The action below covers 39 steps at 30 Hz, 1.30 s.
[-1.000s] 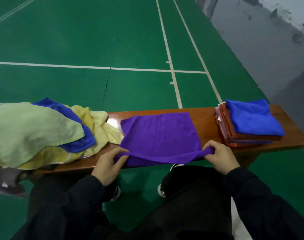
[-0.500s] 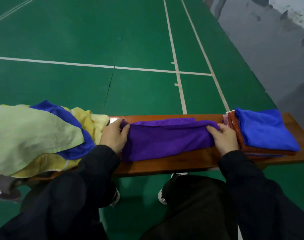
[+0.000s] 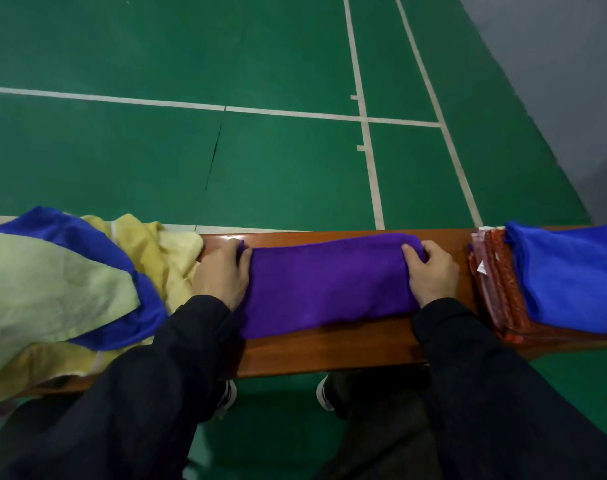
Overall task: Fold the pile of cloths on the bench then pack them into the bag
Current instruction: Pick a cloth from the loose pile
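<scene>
Left hand [image 3: 222, 276] and right hand [image 3: 432, 274] pinch the half-folded purple cloth's [image 3: 329, 285] far corners on the bench [image 3: 329, 351]; its edges should align squarely

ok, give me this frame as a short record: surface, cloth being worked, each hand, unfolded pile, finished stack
surface: long brown wooden bench on a green court floor
cloth in work: purple fleece cloth, folded into a band across the bench
left hand: grips the cloth's left end, thumb over the far corner
right hand: grips the cloth's right end
unfolded pile: loose pale green, yellow and blue cloths heaped at the left end
finished stack: folded blue cloth on top of folded red-brown cloths at the right end
bag: not in view
</scene>
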Tool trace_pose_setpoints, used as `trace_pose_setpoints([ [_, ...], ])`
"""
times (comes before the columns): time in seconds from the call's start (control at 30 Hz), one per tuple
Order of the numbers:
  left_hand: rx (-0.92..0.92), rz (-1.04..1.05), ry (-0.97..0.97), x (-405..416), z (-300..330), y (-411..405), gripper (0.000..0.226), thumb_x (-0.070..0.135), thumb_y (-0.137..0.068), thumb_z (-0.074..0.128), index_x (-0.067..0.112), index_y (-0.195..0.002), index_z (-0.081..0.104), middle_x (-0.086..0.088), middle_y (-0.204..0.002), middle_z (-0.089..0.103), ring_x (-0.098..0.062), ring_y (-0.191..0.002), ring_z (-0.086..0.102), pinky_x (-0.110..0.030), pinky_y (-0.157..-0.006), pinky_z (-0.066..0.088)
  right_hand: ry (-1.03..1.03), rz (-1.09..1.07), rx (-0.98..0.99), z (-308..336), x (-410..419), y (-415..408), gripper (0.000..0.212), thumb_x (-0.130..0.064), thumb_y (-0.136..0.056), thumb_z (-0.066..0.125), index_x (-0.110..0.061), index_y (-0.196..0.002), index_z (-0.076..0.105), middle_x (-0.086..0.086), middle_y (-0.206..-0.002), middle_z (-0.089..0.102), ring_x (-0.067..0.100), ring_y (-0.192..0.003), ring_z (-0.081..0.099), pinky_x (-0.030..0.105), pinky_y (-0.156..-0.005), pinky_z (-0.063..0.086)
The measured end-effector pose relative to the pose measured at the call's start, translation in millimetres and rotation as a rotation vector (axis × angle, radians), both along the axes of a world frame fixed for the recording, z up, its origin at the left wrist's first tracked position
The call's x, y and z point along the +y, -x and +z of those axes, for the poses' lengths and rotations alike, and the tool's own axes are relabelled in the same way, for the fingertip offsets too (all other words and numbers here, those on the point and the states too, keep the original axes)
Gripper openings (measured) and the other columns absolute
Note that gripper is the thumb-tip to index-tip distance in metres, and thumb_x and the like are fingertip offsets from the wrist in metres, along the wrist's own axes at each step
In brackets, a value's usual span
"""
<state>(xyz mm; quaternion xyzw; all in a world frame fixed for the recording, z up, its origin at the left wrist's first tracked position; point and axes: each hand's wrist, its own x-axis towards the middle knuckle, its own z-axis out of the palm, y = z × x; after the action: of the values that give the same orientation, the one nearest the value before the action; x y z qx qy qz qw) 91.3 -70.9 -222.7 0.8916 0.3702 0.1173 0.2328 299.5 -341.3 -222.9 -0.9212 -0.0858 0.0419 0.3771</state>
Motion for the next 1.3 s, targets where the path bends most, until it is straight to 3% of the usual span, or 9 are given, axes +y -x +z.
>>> trace_pose_setpoints([
  [0.13,0.013,-0.012,-0.043,-2,-6,0,0.029,0.037,-0.102,0.049,0.011,-0.102,0.06,-0.016,-0.093,0.069,-0.039,-0.085,0.064,-0.036,-0.062,0.035,0.152,0.011,-0.043,-9,-1,-4,0.023,-0.039,-0.101,0.057,-0.019,-0.094,0.064,0.003,-0.093,0.066,0.024,-0.089,0.06,0.032,-0.076,0.041],
  [0.23,-0.06,-0.042,-0.043,-7,0,3,0.029,0.037,-0.098,0.058,0.011,-0.11,0.059,-0.015,-0.109,0.061,-0.036,-0.102,0.058,-0.042,-0.083,0.046,0.126,-0.011,-0.015,-2,2,-4,0.024,-0.037,-0.097,0.063,-0.017,-0.111,0.064,0.004,-0.107,0.066,0.024,-0.098,0.06,0.031,-0.08,0.042],
  [0.37,-0.169,-0.413,-0.34,-24,8,21,0.036,0.042,-0.095,0.058,0.012,-0.113,0.065,-0.01,-0.12,0.06,-0.032,-0.111,0.056,-0.046,-0.095,0.046,0.118,-0.029,-0.238,17,5,14,0.053,-0.031,-0.092,0.067,-0.013,-0.14,0.052,0.01,-0.135,0.055,0.025,-0.124,0.051,0.04,-0.105,0.044],
  [0.47,-0.102,-0.718,-0.374,-43,2,33,0.038,0.051,-0.095,0.056,0.017,-0.104,0.07,-0.005,-0.121,0.063,-0.028,-0.123,0.056,-0.044,-0.099,0.045,0.147,0.339,-0.39,18,10,49,0.041,-0.021,-0.093,0.061,-0.014,-0.133,0.059,0.008,-0.13,0.059,0.023,-0.119,0.055,0.044,-0.103,0.049],
  [0.6,0.073,-0.753,-0.312,-64,-10,47,0.058,0.063,-0.093,0.048,0.017,-0.125,0.063,-0.008,-0.134,0.056,-0.032,-0.131,0.05,-0.045,-0.105,0.042,0.218,0.789,-0.483,5,16,105,0.045,-0.022,-0.089,0.059,-0.016,-0.134,0.063,0.004,-0.127,0.063,0.027,-0.109,0.061,0.044,-0.093,0.052],
  [0.8,0.072,-0.932,-0.377,-98,-18,85,0.077,0.063,-0.086,0.057,0.012,-0.143,0.05,-0.015,-0.148,0.048,-0.033,-0.135,0.047,-0.045,-0.107,0.044,0.262,1.052,-0.404,-5,0,145,0.077,-0.022,-0.074,0.059,-0.006,-0.148,0.049,0.009,-0.151,0.051,0.024,-0.138,0.05,0.041,-0.115,0.04],
  [0.93,0.071,-0.864,-0.443,-83,-24,100,0.087,0.054,-0.075,0.072,0.011,-0.147,0.047,-0.01,-0.151,0.047,-0.028,-0.138,0.046,-0.041,-0.107,0.044,0.358,1.116,-0.441,-10,-23,141,0.074,-0.027,-0.074,0.061,-0.01,-0.145,0.053,0.006,-0.15,0.052,0.027,-0.141,0.046,0.045,-0.119,0.034],
  [1.13,-0.067,-0.775,-0.592,-91,-29,115,0.041,0.028,-0.084,0.065,0.018,-0.124,0.067,-0.004,-0.121,0.066,-0.029,-0.087,0.06,-0.04,-0.072,0.047,0.473,1.118,-0.509,-7,-18,169,0.098,-0.047,-0.07,0.07,-0.008,-0.154,0.037,0.01,-0.155,0.044,0.028,-0.145,0.041,0.049,-0.12,0.033],
  [1.3,-0.012,-0.666,-0.498,-121,-7,109,0.024,0.034,-0.085,0.054,0.016,-0.094,0.068,-0.005,-0.092,0.066,-0.026,-0.073,0.057,-0.038,-0.067,0.044,0.551,1.082,-0.42,-15,-10,202,0.127,-0.073,-0.064,0.065,-0.013,-0.16,0.009,0.004,-0.161,0.036,0.023,-0.151,0.031,0.055,-0.123,0.021],
])
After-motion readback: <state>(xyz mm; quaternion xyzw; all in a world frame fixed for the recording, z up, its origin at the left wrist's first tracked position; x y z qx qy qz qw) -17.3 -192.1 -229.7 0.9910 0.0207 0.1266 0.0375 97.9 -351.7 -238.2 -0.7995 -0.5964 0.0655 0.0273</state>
